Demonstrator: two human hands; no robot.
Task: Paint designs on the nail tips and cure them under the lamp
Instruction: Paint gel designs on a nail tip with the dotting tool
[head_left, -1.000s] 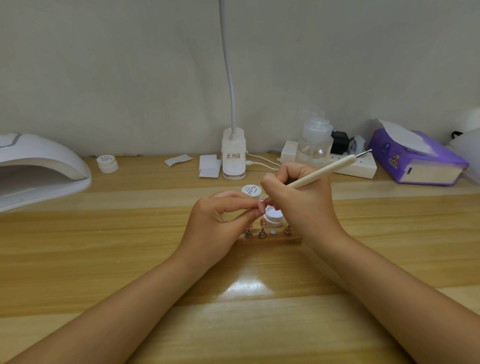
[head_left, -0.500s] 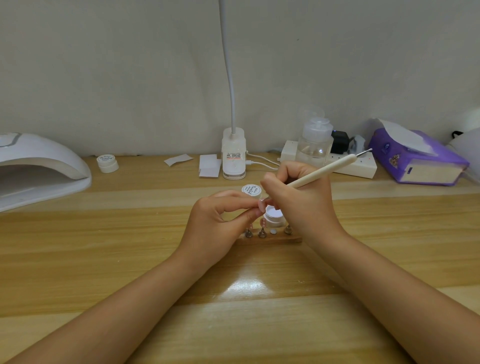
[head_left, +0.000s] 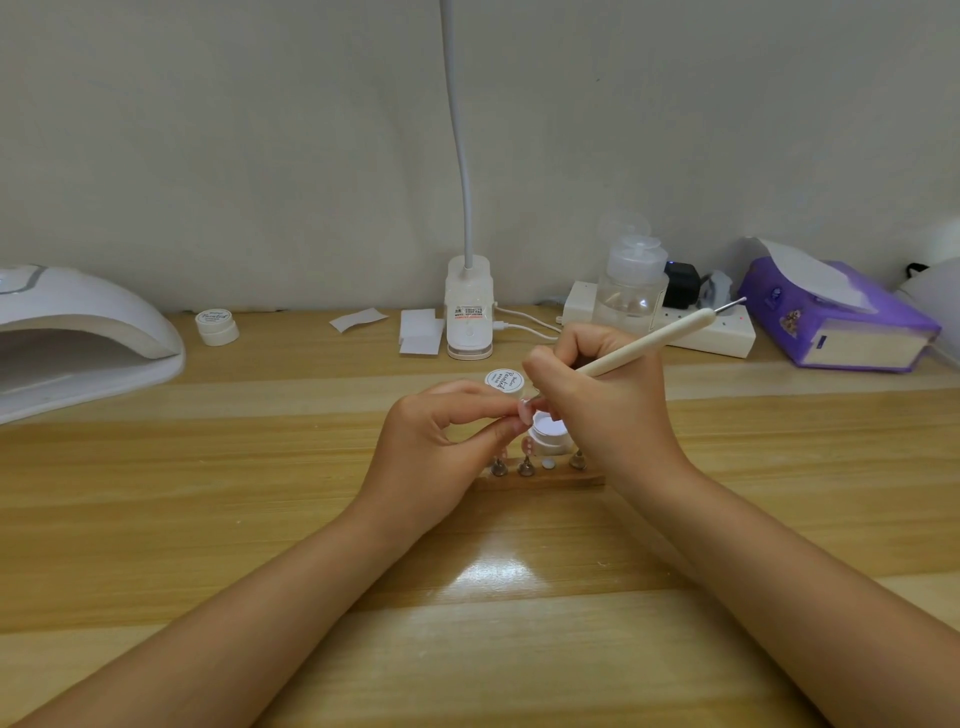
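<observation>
At the far left of the surface sat the curing lamp, its mouth facing right, well apart from both hands. A closed paint pot stood just beside it.

At the centre, the left hand was curled, its thumb and forefinger pinching a pale pink nail tip that pointed right, toward the other hand. Just right of it, the right hand gripped a cream dotting pen in a writing hold. The pen's long axis ran from upper right, where its spare metal end stuck out, down and left to the working point, which met the nail tip or hovered just off it; the view was too small to tell which.

So the move turned on a very short reach: the tip lay immediately left of the pen point, and the open paint jar sat directly beneath both hands, nearer the right, with its lid just behind. In front stood the wooden holder with its small stands, one seat apparently vacant. The lamp lay far to the left, so the left hand was the nearer one for carrying the tip over to cure.
</observation>
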